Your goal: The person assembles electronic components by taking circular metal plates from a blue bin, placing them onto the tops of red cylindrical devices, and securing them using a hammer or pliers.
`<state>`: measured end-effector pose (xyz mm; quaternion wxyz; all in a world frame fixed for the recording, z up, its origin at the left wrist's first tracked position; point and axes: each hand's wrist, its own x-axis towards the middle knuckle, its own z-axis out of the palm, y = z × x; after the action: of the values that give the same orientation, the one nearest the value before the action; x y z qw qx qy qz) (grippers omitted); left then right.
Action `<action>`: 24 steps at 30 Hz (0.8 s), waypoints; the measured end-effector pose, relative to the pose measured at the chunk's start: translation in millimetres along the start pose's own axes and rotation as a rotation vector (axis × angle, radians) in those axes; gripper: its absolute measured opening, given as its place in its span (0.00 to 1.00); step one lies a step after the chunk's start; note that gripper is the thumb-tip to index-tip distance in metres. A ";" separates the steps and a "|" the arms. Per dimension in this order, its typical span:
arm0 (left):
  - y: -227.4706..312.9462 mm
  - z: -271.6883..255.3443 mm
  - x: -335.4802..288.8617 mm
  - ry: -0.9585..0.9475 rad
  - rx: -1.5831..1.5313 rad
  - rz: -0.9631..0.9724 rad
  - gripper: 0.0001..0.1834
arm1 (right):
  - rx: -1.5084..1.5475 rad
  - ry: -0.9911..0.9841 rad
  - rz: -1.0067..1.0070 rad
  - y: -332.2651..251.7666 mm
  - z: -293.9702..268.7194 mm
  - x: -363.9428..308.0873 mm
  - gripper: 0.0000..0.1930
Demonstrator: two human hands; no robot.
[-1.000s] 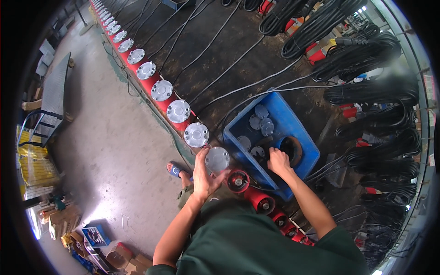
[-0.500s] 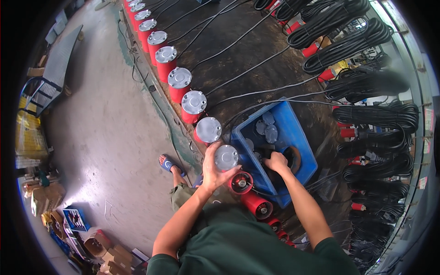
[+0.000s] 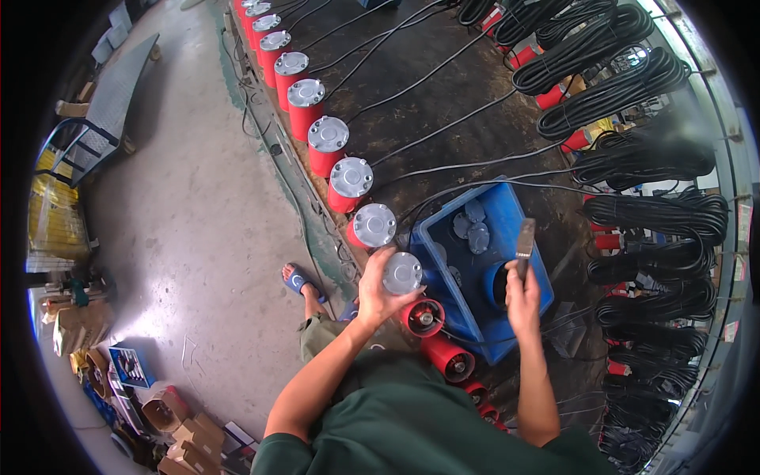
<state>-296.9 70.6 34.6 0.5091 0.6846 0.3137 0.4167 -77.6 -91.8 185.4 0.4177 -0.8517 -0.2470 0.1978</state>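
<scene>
Metal disc (image 3: 402, 274): set at 2 o'clock from left hand (image 3: 376, 297), rim clasped between curved, spread fingers and thumb. Hammer-like tool (image 3: 525, 236): clamped in right hand (image 3: 522, 305), fingers wrapped together, head at 12 o'clock.

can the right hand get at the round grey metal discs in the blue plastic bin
Probably yes: the blue plastic bin is open above the round grey metal discs, though the right hand holds a dark-handled tool.
</scene>
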 end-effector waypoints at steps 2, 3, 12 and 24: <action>-2.3 -1.5 -0.3 0.012 -0.004 0.009 0.50 | -0.006 -0.124 0.016 -42.8 19.1 -27.8 0.10; -3.7 -2.0 -2.1 0.023 -0.004 0.013 0.50 | -0.003 -0.203 0.063 -51.0 23.3 -36.3 0.10; -5.8 -4.0 -1.3 0.037 0.017 0.044 0.51 | -0.355 -0.484 -0.262 -66.8 70.9 -52.4 0.14; -5.4 -2.2 -2.2 0.024 -0.062 0.018 0.51 | -0.368 -0.411 -0.336 -69.0 81.9 -68.8 0.11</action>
<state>-299.9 71.2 29.2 0.5227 0.6661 0.3006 0.4390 -194.7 -45.4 203.3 0.2249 -0.8024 -0.4951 0.2460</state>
